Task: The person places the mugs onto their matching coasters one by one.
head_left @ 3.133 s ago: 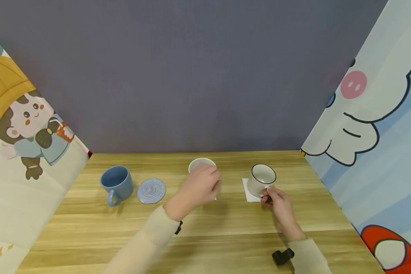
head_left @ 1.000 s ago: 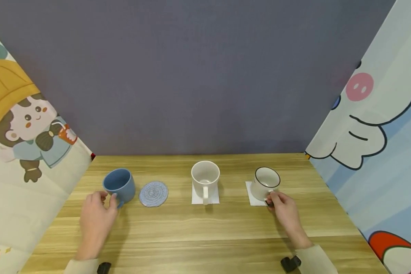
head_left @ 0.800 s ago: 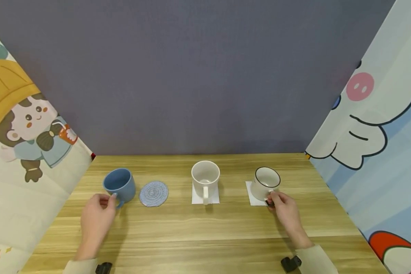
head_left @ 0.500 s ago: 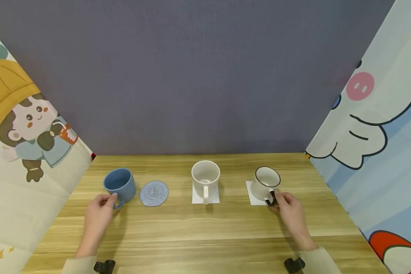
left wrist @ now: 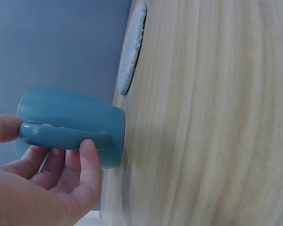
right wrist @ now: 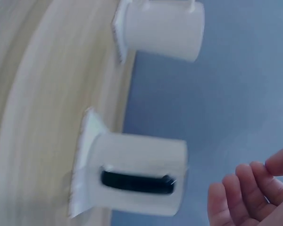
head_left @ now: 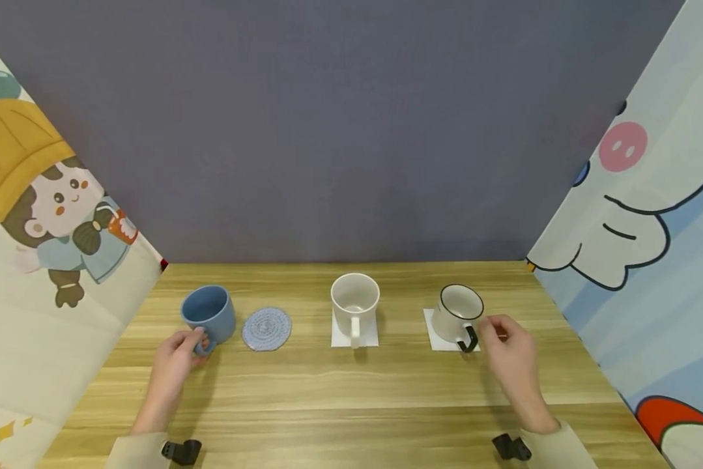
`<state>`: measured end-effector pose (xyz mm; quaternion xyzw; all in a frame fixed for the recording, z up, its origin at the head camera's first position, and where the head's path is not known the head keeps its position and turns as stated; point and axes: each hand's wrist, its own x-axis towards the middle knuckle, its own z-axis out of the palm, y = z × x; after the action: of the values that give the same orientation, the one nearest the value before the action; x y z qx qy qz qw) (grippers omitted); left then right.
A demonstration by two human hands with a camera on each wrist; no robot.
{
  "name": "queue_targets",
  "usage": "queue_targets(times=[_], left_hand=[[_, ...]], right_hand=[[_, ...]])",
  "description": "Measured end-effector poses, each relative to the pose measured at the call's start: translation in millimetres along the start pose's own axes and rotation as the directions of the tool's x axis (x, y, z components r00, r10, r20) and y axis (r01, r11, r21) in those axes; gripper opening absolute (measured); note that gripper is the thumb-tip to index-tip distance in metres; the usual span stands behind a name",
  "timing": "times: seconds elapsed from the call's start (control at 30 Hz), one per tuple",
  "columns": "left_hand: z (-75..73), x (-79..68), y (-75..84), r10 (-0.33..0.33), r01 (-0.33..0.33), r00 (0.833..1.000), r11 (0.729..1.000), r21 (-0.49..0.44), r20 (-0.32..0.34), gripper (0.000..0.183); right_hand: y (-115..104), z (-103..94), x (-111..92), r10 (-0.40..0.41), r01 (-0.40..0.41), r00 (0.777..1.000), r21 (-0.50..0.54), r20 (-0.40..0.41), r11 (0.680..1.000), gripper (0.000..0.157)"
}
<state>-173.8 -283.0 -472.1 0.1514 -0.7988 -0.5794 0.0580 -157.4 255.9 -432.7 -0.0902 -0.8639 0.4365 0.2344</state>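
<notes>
At the left of the table stands a blue mug (head_left: 210, 312). My left hand (head_left: 175, 361) holds its handle (left wrist: 61, 136), thumb at the handle's top and fingers curled in from below. A round blue woven coaster (head_left: 266, 329) lies just right of that mug. On the right, a white mug with a dark rim (head_left: 458, 311) and a black handle (right wrist: 137, 182) stands on a square white coaster (head_left: 430, 320). Beside it, apart from the handle, is my right hand (head_left: 512, 352), its fingers loosely bent around nothing.
Between the two stands a plain white mug (head_left: 354, 303) on another square white coaster (head_left: 338, 339), handle facing me. A grey panel (head_left: 351, 130) closes off the back of the wooden table (head_left: 339, 410), and printed cloths hang at both sides.
My left hand has gone from the middle white mug to the blue mug and taken its handle. The right hand has let go of the black handle and drawn back to the right.
</notes>
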Motion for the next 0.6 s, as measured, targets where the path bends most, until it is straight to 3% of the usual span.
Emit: queue_targets(times=[0.2,0.6], left_hand=[[0.0,2.2,1.3,-0.008,0.008,1.0,1.0,-0.021,0.029,0.05],[-2.2,4.4,0.0,-0.015,0.019,0.999,0.996,-0.087,0.047,0.046]], right_hand=[[-23,4.4,-7,-0.11,0.112,0.994,0.08,-0.021,0.991,0.016],[-49,22.4,-7,-0.293,0.267,0.951,0.212,0.102,0.94,0.014]])
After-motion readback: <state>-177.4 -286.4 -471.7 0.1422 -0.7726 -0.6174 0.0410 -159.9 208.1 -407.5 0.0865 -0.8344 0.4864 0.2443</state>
